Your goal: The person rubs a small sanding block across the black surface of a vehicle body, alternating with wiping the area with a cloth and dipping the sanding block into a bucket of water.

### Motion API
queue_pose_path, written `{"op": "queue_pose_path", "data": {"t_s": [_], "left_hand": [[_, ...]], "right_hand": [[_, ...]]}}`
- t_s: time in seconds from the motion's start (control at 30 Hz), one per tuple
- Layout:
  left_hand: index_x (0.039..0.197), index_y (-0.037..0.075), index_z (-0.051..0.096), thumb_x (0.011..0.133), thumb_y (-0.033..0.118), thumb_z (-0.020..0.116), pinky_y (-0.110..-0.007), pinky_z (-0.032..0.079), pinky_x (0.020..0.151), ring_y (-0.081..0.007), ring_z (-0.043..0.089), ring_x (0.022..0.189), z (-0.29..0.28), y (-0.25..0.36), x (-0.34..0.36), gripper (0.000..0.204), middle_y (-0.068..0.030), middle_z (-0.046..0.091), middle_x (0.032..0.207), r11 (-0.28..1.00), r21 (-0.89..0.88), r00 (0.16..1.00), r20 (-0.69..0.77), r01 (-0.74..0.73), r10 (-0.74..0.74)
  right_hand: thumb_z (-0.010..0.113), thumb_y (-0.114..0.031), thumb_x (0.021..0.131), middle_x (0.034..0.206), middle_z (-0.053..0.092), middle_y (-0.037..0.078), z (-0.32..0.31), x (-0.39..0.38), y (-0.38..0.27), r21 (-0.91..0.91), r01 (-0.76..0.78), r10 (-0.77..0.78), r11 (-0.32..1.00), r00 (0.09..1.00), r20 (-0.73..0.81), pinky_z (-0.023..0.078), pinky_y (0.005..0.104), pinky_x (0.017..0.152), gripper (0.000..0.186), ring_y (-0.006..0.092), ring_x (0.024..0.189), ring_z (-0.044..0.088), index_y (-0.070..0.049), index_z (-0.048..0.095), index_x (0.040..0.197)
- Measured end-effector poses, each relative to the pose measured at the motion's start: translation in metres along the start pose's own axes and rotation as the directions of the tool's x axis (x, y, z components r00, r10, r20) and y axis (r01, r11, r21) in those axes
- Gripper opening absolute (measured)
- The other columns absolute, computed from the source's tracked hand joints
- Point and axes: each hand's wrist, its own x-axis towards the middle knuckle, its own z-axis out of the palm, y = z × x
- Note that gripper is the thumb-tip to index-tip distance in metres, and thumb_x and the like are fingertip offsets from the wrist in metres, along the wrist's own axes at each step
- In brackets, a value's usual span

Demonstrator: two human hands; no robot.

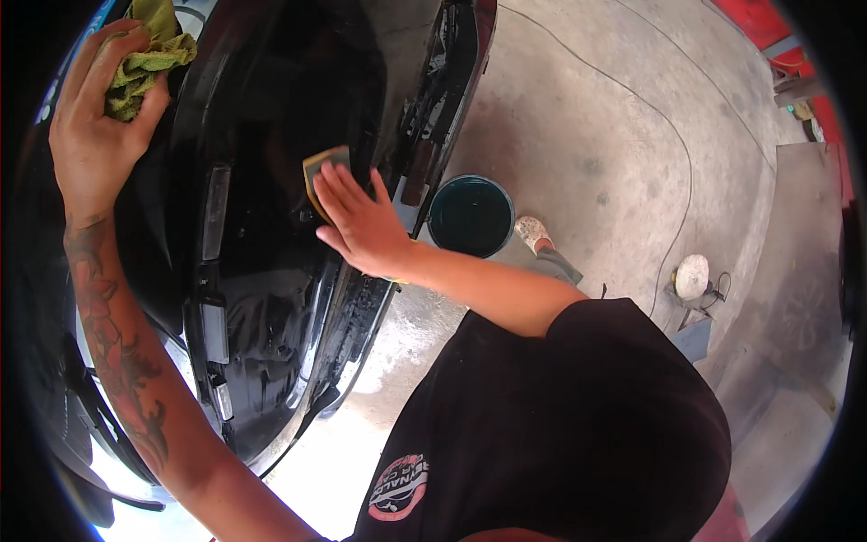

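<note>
My left hand (pixel 99 135), at the upper left, is closed round a crumpled yellow-green cloth (pixel 149 68) above the dark car bodywork. To the right of it, my right hand (pixel 361 221) lies with its fingers stretched over a sheet of sandpaper (pixel 314 172), grey with a yellowish edge. It presses the sheet flat against a glossy black car panel (pixel 271 108). The thumb and little finger stand apart from the others. Part of the sandpaper is hidden under the fingers. Wet-looking streaks and reflections show on the panel.
A dark round bucket (pixel 471 217) holding liquid stands on the concrete floor beside the car. My shoe (pixel 531 231) is close to its right side. A long cable (pixel 691 181) crosses the floor, and a power tool with a white round pad (pixel 693 276) lies further right.
</note>
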Motion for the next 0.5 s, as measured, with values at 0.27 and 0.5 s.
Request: {"op": "queue_pose_path", "data": {"t_s": [0.27,0.5], "left_hand": [[0.114,0.013,0.069,0.079,0.011,0.077,-0.035,0.056,0.087,-0.0264,0.069,0.107,-0.02,-0.001,-0.01,0.036,0.0001,0.067,0.126,0.997,0.062,0.998,0.039,0.036,-0.039],[0.114,0.012,0.069,0.079,0.011,0.077,-0.035,0.055,0.088,-0.0267,0.068,0.108,-0.006,0.004,0.001,0.036,0.0002,0.067,0.126,0.999,0.025,1.0,0.004,0.027,-0.027]], "right_hand": [[0.051,-0.038,0.102,0.162,0.027,0.026,-0.005,0.043,-0.012,0.148,-0.08,0.111,0.986,0.97,-0.215,0.022,0.0639,0.117,0.071,0.0405,0.15,0.027,0.003,0.026,0.155],[0.05,-0.038,0.102,0.164,0.024,0.024,-0.01,0.028,0.004,0.072,-0.104,0.112,0.992,0.986,-0.124,0.021,0.0625,0.118,0.072,0.0382,0.151,0.027,0.003,0.024,0.156]]}}
